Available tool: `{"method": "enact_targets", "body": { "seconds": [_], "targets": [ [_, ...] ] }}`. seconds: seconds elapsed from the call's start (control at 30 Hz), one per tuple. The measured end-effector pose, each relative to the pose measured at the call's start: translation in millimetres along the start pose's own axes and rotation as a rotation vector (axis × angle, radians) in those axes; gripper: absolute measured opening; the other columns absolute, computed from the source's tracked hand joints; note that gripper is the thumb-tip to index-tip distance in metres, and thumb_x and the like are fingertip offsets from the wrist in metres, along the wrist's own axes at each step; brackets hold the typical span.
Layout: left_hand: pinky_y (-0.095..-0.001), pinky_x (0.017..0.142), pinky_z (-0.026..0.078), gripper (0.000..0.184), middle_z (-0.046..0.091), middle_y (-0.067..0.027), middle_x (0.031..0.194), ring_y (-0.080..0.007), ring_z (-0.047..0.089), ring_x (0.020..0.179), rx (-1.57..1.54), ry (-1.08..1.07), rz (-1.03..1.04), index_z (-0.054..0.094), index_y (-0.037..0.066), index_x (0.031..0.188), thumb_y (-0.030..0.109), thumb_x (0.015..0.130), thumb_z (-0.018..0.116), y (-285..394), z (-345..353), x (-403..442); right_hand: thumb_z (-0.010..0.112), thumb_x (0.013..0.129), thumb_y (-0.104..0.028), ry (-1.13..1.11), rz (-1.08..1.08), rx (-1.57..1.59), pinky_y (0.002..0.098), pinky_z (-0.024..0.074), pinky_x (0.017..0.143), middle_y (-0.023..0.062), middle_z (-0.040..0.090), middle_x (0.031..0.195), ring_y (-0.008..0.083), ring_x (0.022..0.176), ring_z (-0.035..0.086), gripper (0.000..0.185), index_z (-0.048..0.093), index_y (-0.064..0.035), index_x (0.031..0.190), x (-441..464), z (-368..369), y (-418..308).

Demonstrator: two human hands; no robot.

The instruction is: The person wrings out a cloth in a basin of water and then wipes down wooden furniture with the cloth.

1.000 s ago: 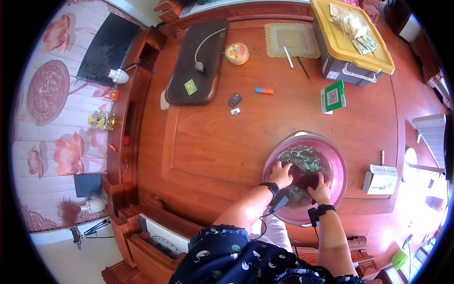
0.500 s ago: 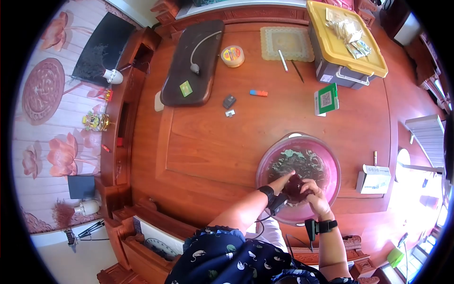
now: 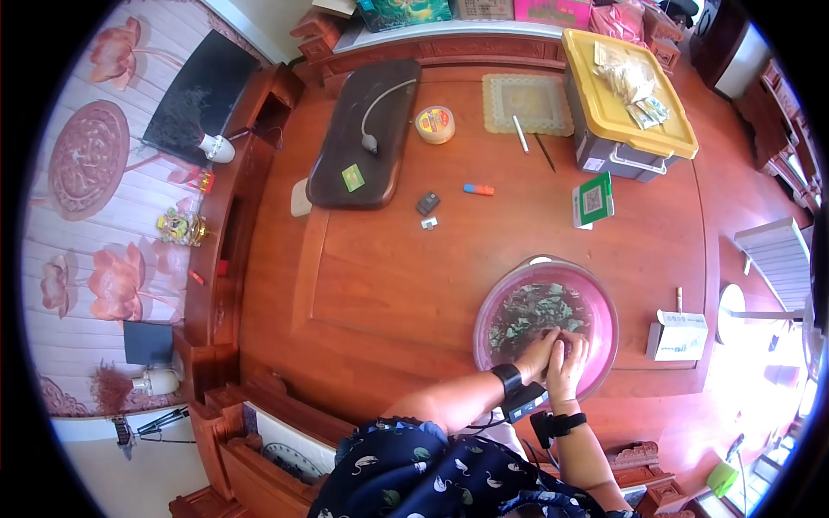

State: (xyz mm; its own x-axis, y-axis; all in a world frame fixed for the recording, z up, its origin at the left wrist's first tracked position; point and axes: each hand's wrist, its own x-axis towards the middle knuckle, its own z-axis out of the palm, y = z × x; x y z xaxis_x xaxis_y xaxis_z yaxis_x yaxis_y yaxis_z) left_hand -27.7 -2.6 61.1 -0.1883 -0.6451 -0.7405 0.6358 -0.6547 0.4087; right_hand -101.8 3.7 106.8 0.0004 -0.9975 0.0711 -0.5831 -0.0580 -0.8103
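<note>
A round pink basin (image 3: 602, 302) stands near the front right of the wooden table, with green and dark leafy pieces (image 3: 540, 309) lying in liquid in it. My left hand (image 3: 537, 356) and my right hand (image 3: 567, 361) meet over the near part of the basin. Both have their fingers curled together round a dark red cloth-like bundle, of which only a little shows between them. Black bands with small devices sit on both wrists.
On the table (image 3: 397, 285) are a dark tray (image 3: 358, 129), a tape roll (image 3: 434, 125), a lighter-like item (image 3: 478, 189), a green QR stand (image 3: 593, 201), a white box (image 3: 678, 336) and a yellow-lidded bin (image 3: 596, 112).
My hands were apart in the basin, then gathered the dark red bundle; now they are pressed together round it, hiding most of it. The camera view has shifted slightly.
</note>
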Motion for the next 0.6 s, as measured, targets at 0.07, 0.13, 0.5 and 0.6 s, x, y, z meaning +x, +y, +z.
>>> {"method": "enact_targets", "body": {
  "seconds": [0.07,0.13,0.5,0.6],
  "targets": [
    [-0.0317,0.076,0.042,0.037,0.053,-0.0083,0.088,-0.0163,0.049,0.084,0.015,-0.048,0.052,0.050,0.009,0.100,0.043,0.086,0.043,-2.7,-3.0,4.2,0.052,0.079,-0.011,0.054,-0.007,-0.013,0.0385,0.0390,0.078,0.0160,0.047,0.094,0.0308,0.087,0.047,0.019,0.050,-0.0014,0.096,0.0,0.9,-1.4],
    [-0.0323,0.075,0.042,0.038,0.055,-0.0091,0.088,-0.0173,0.050,0.081,0.154,-0.056,0.041,0.053,0.007,0.100,0.041,0.087,0.041,16.1,6.9,-8.1,0.051,0.079,-0.010,0.063,0.002,0.011,0.0383,0.0390,0.076,0.0161,0.047,0.093,0.0307,0.086,0.047,0.018,0.050,-0.0014,0.095,2.2,0.0,-2.7],
    [-0.0339,0.072,0.042,0.040,0.057,-0.0219,0.087,-0.0246,0.056,0.081,0.641,0.002,0.300,0.057,-0.002,0.093,0.032,0.086,0.036,11.5,3.7,4.7,0.049,0.079,-0.008,0.071,0.034,-0.052,0.0394,0.0415,0.068,0.0185,0.052,0.080,0.0347,0.074,0.052,0.010,0.052,-0.0001,0.084,19.5,-7.8,-3.6],
    [-0.0359,0.077,0.042,0.045,0.058,-0.0244,0.091,-0.0296,0.057,0.085,0.564,0.025,0.070,0.057,-0.005,0.094,0.033,0.086,0.034,21.0,6.7,9.4,0.049,0.081,-0.014,0.047,0.169,-0.008,0.0396,0.0427,0.067,0.0194,0.055,0.080,0.0357,0.074,0.054,0.015,0.054,-0.0004,0.082,22.6,-1.3,19.8]
  ]
}}
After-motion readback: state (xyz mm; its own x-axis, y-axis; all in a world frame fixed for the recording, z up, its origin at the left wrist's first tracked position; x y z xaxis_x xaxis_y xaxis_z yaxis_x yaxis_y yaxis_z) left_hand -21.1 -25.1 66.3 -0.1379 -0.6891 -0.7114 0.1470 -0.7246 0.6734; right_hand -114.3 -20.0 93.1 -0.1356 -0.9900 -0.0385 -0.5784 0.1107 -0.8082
